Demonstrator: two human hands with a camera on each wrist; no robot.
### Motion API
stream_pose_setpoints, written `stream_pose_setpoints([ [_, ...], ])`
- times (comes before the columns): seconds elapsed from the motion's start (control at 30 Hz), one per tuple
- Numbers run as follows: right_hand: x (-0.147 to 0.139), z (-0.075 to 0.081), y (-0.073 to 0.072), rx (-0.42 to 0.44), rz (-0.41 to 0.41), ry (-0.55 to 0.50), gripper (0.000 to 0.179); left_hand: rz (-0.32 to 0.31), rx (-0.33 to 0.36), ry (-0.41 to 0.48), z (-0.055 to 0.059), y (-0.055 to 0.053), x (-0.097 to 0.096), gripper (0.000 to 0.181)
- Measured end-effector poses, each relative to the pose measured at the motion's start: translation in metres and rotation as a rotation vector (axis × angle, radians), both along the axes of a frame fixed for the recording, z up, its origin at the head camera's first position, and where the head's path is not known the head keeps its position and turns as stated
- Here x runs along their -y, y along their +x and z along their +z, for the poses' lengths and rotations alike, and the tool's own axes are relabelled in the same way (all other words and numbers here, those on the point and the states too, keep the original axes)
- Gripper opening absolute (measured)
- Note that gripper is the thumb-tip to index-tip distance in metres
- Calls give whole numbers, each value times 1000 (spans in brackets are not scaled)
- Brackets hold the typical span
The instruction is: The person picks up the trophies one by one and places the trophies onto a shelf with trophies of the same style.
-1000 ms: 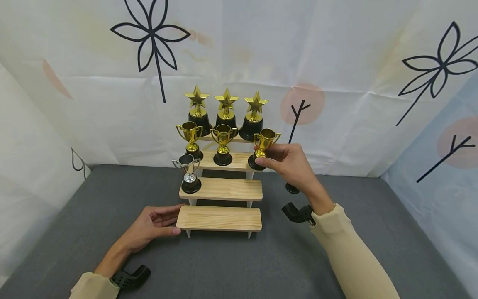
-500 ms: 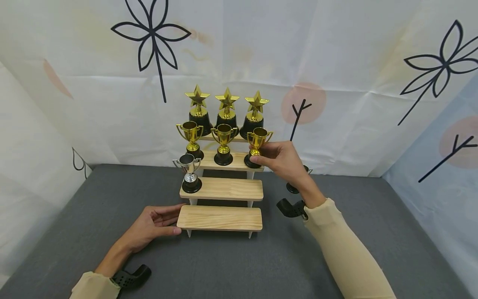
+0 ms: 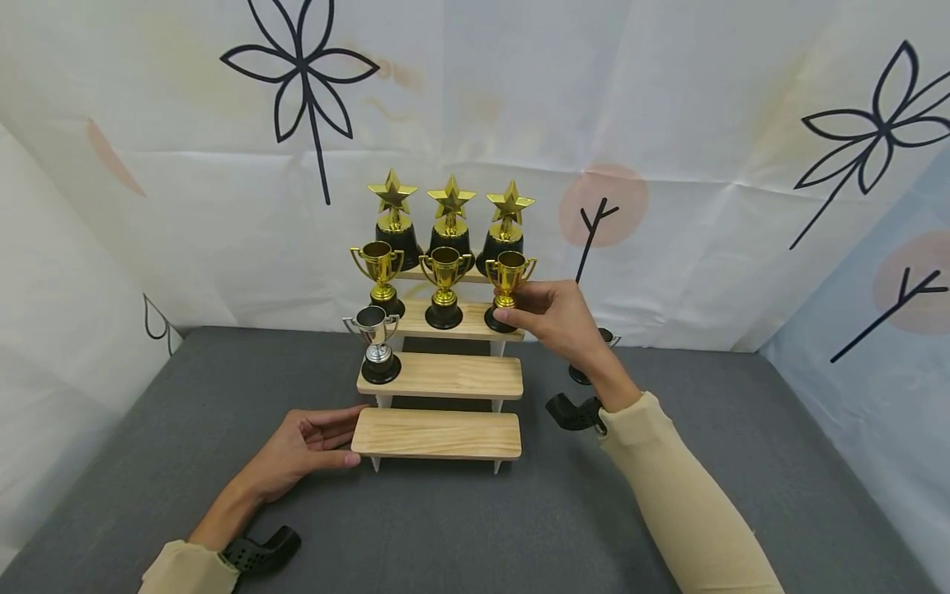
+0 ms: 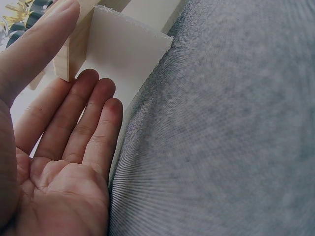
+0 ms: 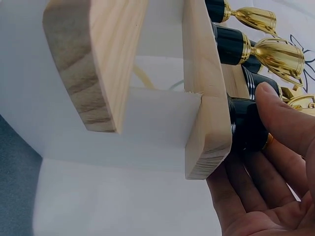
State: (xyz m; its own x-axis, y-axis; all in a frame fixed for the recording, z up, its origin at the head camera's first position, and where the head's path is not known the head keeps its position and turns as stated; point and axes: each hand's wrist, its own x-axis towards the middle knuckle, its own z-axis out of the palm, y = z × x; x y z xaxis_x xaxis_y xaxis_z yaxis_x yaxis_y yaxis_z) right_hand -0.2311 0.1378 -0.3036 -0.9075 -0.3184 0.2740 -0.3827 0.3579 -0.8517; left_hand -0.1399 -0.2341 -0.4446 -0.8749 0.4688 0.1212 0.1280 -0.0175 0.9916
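Note:
A stepped display stand (image 3: 438, 433) with wooden shelves on white supports stands on the table. My right hand (image 3: 557, 318) holds a gold trophy cup (image 3: 508, 276) by its lower part, thumb in front, at the right end of the second shelf from the top. In the right wrist view, that cup's black base (image 5: 246, 125) sits against the shelf. My left hand (image 3: 308, 450) has its fingers extended and touches the left end of the lowest shelf. Two more gold cups (image 3: 444, 276) share the held cup's shelf. A silver cup (image 3: 377, 338) stands at the left of the shelf below.
Three gold star trophies (image 3: 450, 202) line the top shelf. Another cup on a black base (image 3: 580, 375) stands on the grey table (image 3: 475, 536) at right, partly hidden by my right wrist. A patterned white cloth (image 3: 490, 99) hangs behind.
My right hand has moved left with the gold cup, bringing it from the shelf's right edge onto the shelf's right end. The left hand has stayed in place.

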Motion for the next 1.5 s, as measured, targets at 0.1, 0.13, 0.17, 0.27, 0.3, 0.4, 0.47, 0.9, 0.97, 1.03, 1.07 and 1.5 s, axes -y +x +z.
stream_pose_setpoints([
  [0.1,1,-1,0,-3,-4,-4,34,1,0,1,0,0,0,67],
  [0.13,1,-1,1,-5,-5,-5,34,1,0,1,0,0,0,67],
  [0.17,1,-1,1,-8,-7,-5,34,1,-1,1,0,0,0,67],
  [0.27,1,-2,1,-12,-11,-10,36,1,0,-2,0,0,0,67],
  [0.3,1,-2,2,-13,-12,-13,37,1,0,-4,0,0,0,67],
  [0.4,1,-2,3,-14,-15,-24,38,2,4,-8,0,0,0,67],
  [0.47,0,-3,4,-13,-19,-34,40,2,5,-9,-1,0,0,68],
  [0.9,0,-9,8,7,-10,-168,48,-4,2,1,-1,-1,1,67],
  [0.97,0,-9,8,8,-10,-179,48,-3,1,1,-1,-1,1,67],
  [1.03,0,-10,8,7,-10,-185,49,-4,-2,2,-2,-1,1,67],
  [1.07,0,-10,7,8,-11,-186,49,-3,-3,2,-2,-1,1,67],
  [1.5,-3,-11,11,8,-21,-224,50,3,-1,0,-2,-1,1,67],
])
